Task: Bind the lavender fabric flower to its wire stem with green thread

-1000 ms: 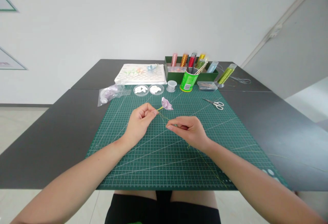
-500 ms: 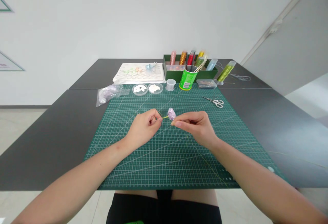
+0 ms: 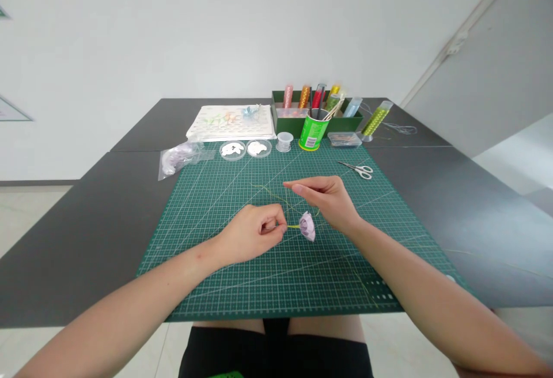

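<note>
A pale purple flower [image 3: 307, 226] on a thin yellow-green stem points right over the green cutting mat [image 3: 242, 291]. My left hand [image 3: 257, 231] pinches the stem, with the bloom just right of its fingertips. Above and to the right of the bloom is my right hand [image 3: 326, 196], its fingers pressed together and pointing left. A fine green thread [image 3: 276, 195] runs near its fingertips and curves below them. Whatever those fingers hold is too thin to make out.
White-handled scissors [image 3: 363, 171] lie at the mat's right. Behind stand a green can [image 3: 313, 134], a spool [image 3: 284, 142], a clear case [image 3: 344, 140], and a dark green box [image 3: 354, 123] of thread tubes. Two dishes [image 3: 232, 150] and a plastic bag [image 3: 178, 159] are at the left.
My left hand has moved right and toward me with the flower, which now sits lower. My right hand has moved up and away from the bloom. The view has shifted slightly.
</note>
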Tool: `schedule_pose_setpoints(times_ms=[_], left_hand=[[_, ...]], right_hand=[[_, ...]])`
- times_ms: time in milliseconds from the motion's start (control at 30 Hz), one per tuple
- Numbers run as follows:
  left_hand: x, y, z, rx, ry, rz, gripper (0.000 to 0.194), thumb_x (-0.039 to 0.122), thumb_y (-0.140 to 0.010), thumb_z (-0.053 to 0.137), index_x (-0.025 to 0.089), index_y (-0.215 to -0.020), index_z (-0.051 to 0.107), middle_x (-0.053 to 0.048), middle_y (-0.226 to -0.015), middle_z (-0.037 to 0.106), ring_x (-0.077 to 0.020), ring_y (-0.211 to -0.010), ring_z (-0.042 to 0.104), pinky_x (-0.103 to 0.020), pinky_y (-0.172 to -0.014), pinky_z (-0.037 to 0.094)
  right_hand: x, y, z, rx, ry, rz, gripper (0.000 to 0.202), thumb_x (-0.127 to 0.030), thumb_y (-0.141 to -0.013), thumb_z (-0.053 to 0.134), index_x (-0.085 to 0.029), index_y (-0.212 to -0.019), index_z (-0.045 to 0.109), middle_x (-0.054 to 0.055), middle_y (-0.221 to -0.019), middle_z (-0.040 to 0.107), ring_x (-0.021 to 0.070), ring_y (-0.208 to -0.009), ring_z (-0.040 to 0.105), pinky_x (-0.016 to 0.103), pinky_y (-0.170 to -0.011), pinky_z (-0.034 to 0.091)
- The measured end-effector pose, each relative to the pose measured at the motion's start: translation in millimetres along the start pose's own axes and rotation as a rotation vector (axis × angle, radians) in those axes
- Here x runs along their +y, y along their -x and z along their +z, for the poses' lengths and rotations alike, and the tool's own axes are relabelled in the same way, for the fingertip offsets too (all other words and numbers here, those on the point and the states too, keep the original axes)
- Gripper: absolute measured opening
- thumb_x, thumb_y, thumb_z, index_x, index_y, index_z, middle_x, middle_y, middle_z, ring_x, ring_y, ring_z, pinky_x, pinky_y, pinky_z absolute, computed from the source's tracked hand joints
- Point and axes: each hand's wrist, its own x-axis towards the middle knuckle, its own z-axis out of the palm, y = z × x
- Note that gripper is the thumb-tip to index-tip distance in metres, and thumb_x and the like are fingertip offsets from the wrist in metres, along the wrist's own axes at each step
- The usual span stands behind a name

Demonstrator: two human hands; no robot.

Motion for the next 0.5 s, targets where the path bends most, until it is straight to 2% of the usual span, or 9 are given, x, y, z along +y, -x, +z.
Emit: schedule_pose_setpoints(times_ms=[100, 233, 367, 433, 500], left_hand=[[1, 1, -0.4, 0.015, 0.029, 0.044, 0.017, 0.021, -0.089, 0.056, 0.02, -0.073, 0.051, 0.011, -0.05, 0.038, -0.007, -0.045, 0.037, -0.021, -0.051, 0.031], [2, 3, -1.1, 0.084, 0.054, 0.087, 0.018, 0.022, -0.091, 0.055, 0.02, -0.074, 0.051, 0.011, -0.051, 0.037, -0.007, -0.046, 0.035, -0.021, -0.052, 0.03], [6, 6, -3.0, 0.199, 0.063, 0.107, 0.017, 0.024, -0.092, 0.054, 0.02, -0.076, 0.053, 0.01, -0.052, 0.036, -0.0073, -0.046, 0.033, -0.022, -0.051, 0.03], [6, 6, -4.6, 0.267, 0.054, 0.116, 0.017, 0.025, -0.092, 0.054, 0.021, -0.076, 0.054, 0.01, -0.051, 0.035, -0.0075, -0.046, 0.032, -0.022, -0.051, 0.029], [6, 6, -6.9, 0.331, 0.039, 0.123, 0.018, 0.025, -0.093, 0.054, 0.021, -0.076, 0.054, 0.01, -0.051, 0.036, -0.0078, -0.046, 0.033, -0.022, -0.051, 0.029]], right_hand=[[6, -3, -1, -0.039, 0.065, -0.03, 0.013, -0.034, -0.081, 0.077, -0.028, -0.088, 0.086, 0.005, -0.095, 0.083, 0.0246, -0.091, 0.078, 0.038, -0.081, 0.062], [14, -6, -2, -0.102, 0.098, -0.022, 0.016, -0.037, -0.082, 0.077, -0.026, -0.091, 0.086, 0.006, -0.098, 0.083, 0.0269, -0.094, 0.079, 0.041, -0.086, 0.062], [20, -8, -1, -0.145, 0.082, 0.004, 0.022, -0.043, -0.08, 0.078, -0.024, -0.09, 0.086, 0.008, -0.093, 0.083, 0.0262, -0.087, 0.078, 0.038, -0.078, 0.061], [22, -7, 0, -0.19, 0.071, 0.01, 0.029, -0.049, -0.079, 0.078, -0.022, -0.085, 0.086, 0.008, -0.082, 0.082, 0.0244, -0.078, 0.075, 0.035, -0.069, 0.059], [23, -6, 2, -0.238, 0.089, 0.012, 0.034, -0.055, -0.078, 0.079, -0.021, -0.077, 0.085, 0.005, -0.066, 0.075, 0.0194, -0.063, 0.066, 0.03, -0.057, 0.051]])
